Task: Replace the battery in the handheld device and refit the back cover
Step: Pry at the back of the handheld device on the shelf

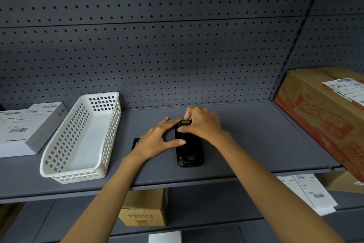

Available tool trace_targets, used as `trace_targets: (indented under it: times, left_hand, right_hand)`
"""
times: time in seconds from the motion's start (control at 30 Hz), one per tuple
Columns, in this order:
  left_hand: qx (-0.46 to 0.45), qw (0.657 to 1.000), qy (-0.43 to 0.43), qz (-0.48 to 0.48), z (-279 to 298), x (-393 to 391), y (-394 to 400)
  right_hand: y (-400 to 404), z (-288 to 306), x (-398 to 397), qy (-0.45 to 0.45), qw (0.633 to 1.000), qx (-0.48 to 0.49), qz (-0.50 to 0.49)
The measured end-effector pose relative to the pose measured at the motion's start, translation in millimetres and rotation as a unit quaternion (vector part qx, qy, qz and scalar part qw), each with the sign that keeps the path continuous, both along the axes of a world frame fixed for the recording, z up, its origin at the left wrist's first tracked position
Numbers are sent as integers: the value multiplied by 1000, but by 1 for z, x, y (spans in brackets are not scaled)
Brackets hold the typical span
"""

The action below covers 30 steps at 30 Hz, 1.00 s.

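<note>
Half of dark flat item point(136, 142) hiding under left wrist, unidentifiable. Black handheld device point(189, 148) lying on grey shelf point(246, 144); right hand point(201, 122) pinching its far end, left hand point(157, 138) spreading fingers, thumb pressing its side. White basket point(78, 144) sitting left, pegboard point(157, 45) standing behind.

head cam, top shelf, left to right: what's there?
White box → white basket → left hand → handheld device → cardboard box. The right hand overlaps the device, so it is left out.
</note>
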State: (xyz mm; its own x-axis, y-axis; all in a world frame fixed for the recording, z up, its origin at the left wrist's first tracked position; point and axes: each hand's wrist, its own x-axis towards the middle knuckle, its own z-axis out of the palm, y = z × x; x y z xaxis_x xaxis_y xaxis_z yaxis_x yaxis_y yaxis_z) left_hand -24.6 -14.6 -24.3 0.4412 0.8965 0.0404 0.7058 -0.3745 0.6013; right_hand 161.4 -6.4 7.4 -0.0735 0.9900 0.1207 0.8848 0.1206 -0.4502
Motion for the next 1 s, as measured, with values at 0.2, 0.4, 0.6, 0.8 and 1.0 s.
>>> trace_targets:
  times: [0.2, 0.4, 0.6, 0.8, 1.0]
  left_hand:
    - [6, 1000, -6, 2, 4, 1, -3]
    - [8, 1000, -4, 2, 2, 1, -1]
    - [-6, 1000, -13, -6, -4, -3, 3]
    - [6, 1000, -1, -5, -5, -2, 3]
    - [10, 1000, -1, -3, -3, -1, 3]
  right_hand:
    - [1, 1, 2, 17, 999, -46, 4]
    - [0, 0, 1, 37, 998, -52, -8]
    - [0, -4, -1, 63, 996, -62, -20]
    - [-4, -7, -3, 84, 994, -54, -42]
    - [-7, -7, -6, 94, 992, -46, -63]
